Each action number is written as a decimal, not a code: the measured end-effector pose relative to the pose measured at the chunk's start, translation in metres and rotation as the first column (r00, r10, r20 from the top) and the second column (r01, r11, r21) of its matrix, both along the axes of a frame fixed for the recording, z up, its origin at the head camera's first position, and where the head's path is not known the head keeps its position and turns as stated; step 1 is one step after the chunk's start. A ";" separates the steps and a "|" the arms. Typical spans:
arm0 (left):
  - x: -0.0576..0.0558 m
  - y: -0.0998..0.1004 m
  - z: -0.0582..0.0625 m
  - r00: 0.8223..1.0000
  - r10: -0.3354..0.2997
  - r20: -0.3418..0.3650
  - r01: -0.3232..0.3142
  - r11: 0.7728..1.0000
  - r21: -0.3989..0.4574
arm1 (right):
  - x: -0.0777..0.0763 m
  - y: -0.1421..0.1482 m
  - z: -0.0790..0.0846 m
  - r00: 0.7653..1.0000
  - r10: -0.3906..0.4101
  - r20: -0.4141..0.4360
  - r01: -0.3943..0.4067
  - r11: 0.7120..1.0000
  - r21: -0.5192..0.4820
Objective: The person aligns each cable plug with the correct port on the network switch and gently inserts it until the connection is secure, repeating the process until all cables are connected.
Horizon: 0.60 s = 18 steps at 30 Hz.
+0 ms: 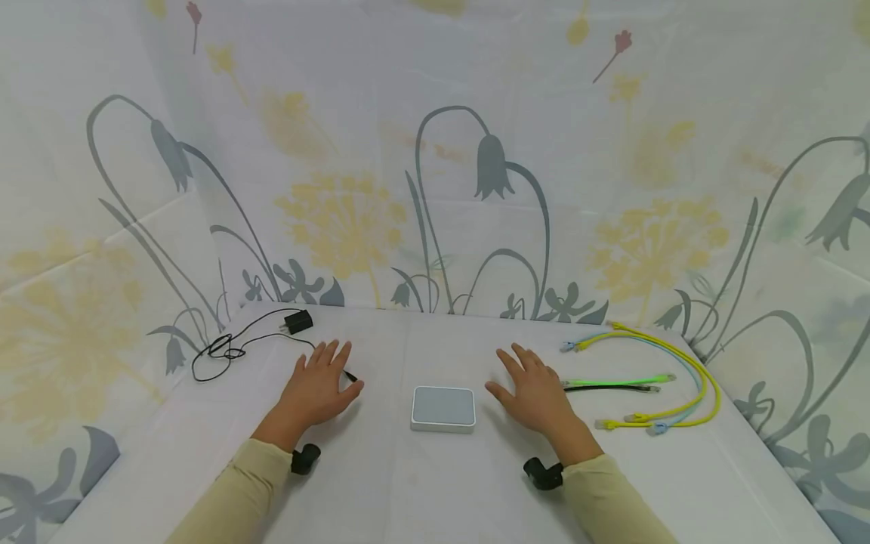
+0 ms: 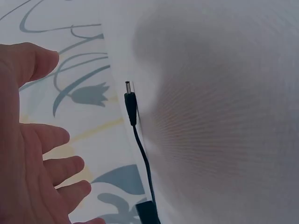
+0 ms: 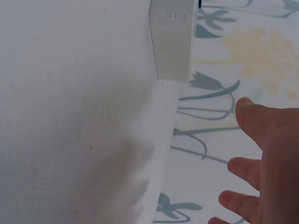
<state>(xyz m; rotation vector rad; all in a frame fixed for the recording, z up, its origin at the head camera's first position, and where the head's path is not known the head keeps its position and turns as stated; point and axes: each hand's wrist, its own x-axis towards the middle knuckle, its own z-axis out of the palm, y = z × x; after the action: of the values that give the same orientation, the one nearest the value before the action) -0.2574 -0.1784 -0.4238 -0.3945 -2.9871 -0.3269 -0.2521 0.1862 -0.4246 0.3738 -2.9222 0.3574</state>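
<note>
Fingers spread, my left hand (image 1: 313,389) hovers above the left part of the table, holding nothing. Its nearest thing is the black cord's barrel plug (image 2: 131,109), whose metal tip shows in the left wrist view. That cord runs in loops from a black power adapter (image 1: 297,322) behind the hand. Between my hands lies a flat white box (image 1: 443,408) with a grey top. To its right, my right hand (image 1: 537,393) is also spread and holds nothing. Just beyond this hand lie a bright green network cable (image 1: 618,381) and a short black cable (image 1: 605,388), their left ends by the hand.
Yellow network cables (image 1: 715,389) and a light blue cable (image 1: 701,375) curve together at the table's right side. A white cloth (image 1: 408,491) covers the table. Flower-printed curtains (image 1: 442,227) stand behind and on both sides. Each wrist carries a small black camera mount.
</note>
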 end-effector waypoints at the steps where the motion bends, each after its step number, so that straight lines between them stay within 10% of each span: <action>1: 0.000 0.000 0.000 1.000 -0.003 -0.001 0.003 1.000 0.002 | 0.000 -0.001 -0.001 1.000 0.001 0.003 -0.001 1.000 -0.001; 18: 0.001 0.003 -0.007 0.999 -0.018 0.045 0.018 1.000 -0.001 | 0.000 -0.017 -0.010 0.998 0.059 0.029 -0.058 0.998 -0.028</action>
<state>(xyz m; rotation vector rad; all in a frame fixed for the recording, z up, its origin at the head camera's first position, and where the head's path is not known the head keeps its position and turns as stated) -0.2564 -0.1751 -0.4305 -0.4194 -3.0295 -0.3394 -0.2520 0.1694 -0.4342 0.4543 -2.9371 0.4140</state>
